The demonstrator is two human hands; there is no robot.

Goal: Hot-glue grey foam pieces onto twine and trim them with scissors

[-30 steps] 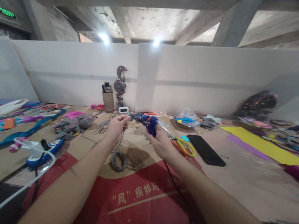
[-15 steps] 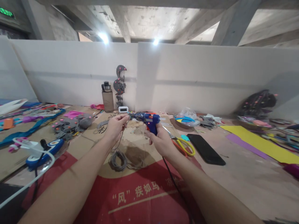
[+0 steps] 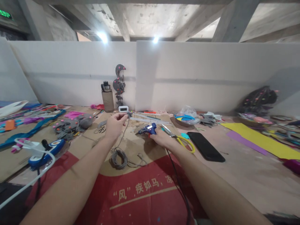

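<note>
Clearly, cardboard (image 3: pixel 131 184) beneath glue gun (image 3: pixel 150 128): “风” (image 3: pixel 122 195).

We see two white lamps (image 3: pixel 102 37) blown out into hazy glare beneath the concrete ceiling (image 3: pixel 150 17). Soft grey shadows band the white partition (image 3: pixel 199 65), and a darker one falls on the cardboard (image 3: pixel 134 145) below the right hand (image 3: pixel 161 137). Fine detail looks smeared to us; the exit sign (image 3: pixel 5 14) glows blurrily, and wide-angle distortion stretches the edges.
</note>
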